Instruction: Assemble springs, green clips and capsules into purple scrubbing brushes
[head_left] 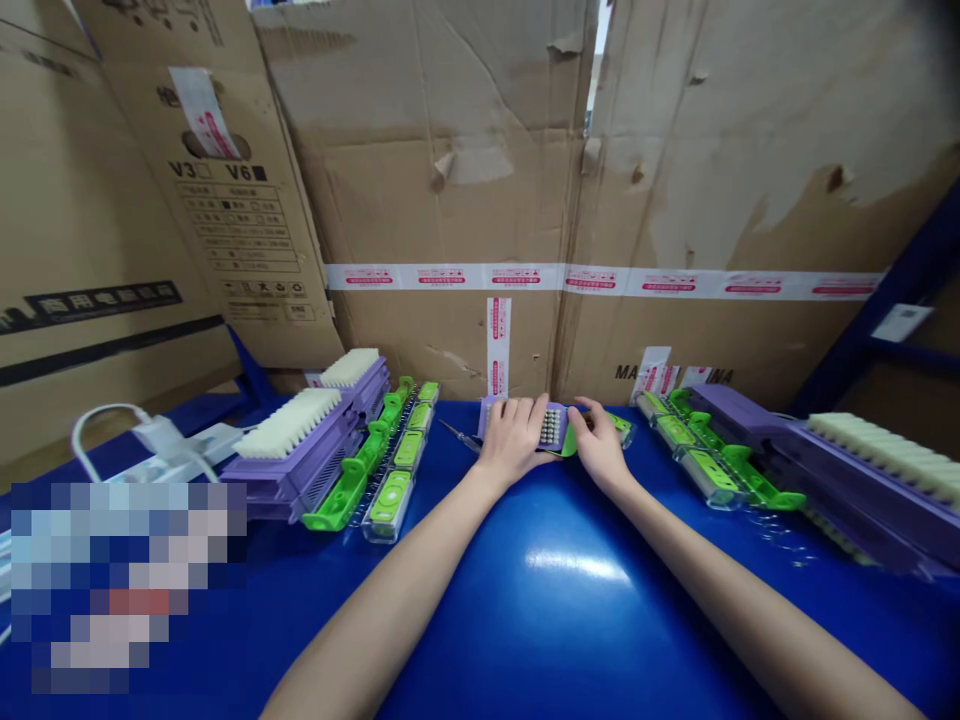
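Observation:
A purple block with rows of small pale studs lies on the blue table in front of me. My left hand is closed over its left side, fingers on top and thumb along the near edge. At the block's right end, my right hand curls around a green piece, which is partly hidden by the fingers. Just past the right hand shows another green part with clear plastic. A thin screwdriver-like tool lies left of the block, partly behind the left hand.
Purple blocks with cream serrated tops stand left, beside green strips and clear-and-green cases. Similar green strips, cases and purple blocks lie right. A white plug and cable sit far left. Cardboard walls the back.

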